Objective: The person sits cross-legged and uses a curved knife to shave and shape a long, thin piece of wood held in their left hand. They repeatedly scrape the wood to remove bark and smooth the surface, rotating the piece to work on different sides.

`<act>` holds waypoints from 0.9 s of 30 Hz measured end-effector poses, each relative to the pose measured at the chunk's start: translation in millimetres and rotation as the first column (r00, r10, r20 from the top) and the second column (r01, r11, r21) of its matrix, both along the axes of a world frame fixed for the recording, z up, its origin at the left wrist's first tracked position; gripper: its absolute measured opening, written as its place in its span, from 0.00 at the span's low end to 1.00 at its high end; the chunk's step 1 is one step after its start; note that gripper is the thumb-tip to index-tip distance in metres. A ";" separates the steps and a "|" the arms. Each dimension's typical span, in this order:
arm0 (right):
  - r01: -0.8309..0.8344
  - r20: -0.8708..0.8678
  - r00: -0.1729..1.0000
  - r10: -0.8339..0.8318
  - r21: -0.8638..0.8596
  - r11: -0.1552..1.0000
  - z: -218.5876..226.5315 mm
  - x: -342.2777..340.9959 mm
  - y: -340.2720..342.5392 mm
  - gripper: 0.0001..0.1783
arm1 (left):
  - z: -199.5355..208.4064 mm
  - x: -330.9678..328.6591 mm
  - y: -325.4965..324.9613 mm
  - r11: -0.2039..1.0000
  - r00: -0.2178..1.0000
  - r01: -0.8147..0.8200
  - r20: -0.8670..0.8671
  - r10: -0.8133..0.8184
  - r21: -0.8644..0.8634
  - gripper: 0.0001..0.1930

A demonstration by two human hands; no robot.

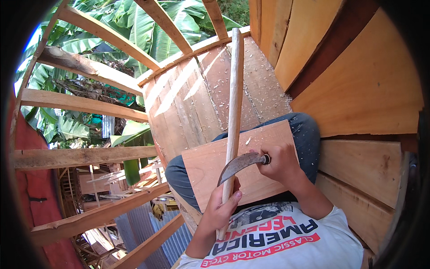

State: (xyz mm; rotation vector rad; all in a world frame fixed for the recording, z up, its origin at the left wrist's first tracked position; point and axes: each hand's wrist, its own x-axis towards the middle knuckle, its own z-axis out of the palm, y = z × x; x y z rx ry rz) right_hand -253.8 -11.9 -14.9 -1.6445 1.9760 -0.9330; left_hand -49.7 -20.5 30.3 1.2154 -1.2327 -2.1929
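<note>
My left hand [221,205] is closed round the lower part of a long pale wooden stick [234,103], which stands nearly upright and leans slightly right at its top. My right hand [278,165] grips the dark handle of a curved knife [239,167]. The blade lies across the stick a little above my left hand, its tip pointing down to the left. Beneath both, a flat wooden board [264,181] rests on my lap, with a small shaving [248,141] on it.
Wood shavings are scattered over the plank floor [179,112] ahead. Plank walls [358,89] rise close on my right. A slatted wooden railing [85,154] runs along the left, with banana leaves [156,33] beyond it and corrugated metal sheets [148,233] lower down.
</note>
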 end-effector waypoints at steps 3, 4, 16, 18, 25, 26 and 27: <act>0.053 -0.083 0.995 -0.057 -0.048 0.997 -4.8 -4.4 -3.0 0.14 | -10.5 -0.6 5.0 0.982 0.995 0.060 0.085 -0.045 -0.181 0.11; 0.075 -0.110 0.990 -0.083 -0.072 0.995 -6.6 -7.6 -3.9 0.14 | -11.1 -2.3 6.2 0.970 0.992 0.075 0.112 -0.051 -0.230 0.11; 0.406 -0.011 0.912 -0.410 -0.128 0.905 -16.3 -49.6 -38.5 0.15 | 8.1 -5.3 15.8 0.947 0.959 0.165 0.270 -0.088 -0.276 0.09; 0.606 0.096 0.789 -0.606 0.038 0.795 -23.2 -105.4 -42.6 0.17 | 6.7 -2.9 32.3 0.945 0.957 0.233 0.226 -0.181 -0.228 0.09; 0.212 0.103 0.972 -0.212 0.016 0.977 -2.9 -43.1 -21.1 0.17 | -16.9 6.6 7.3 0.999 1.000 -0.022 0.017 0.023 -0.035 0.11; 0.169 0.175 0.969 -0.173 0.037 0.985 -9.6 -29.9 -15.4 0.17 | -14.6 4.5 1.4 0.999 1.000 -0.031 -0.004 0.031 -0.019 0.11; 0.104 0.211 0.973 -0.099 -0.013 0.995 -19.9 -19.6 -7.8 0.18 | -10.9 3.0 -3.2 0.999 0.999 -0.037 -0.017 0.037 -0.002 0.12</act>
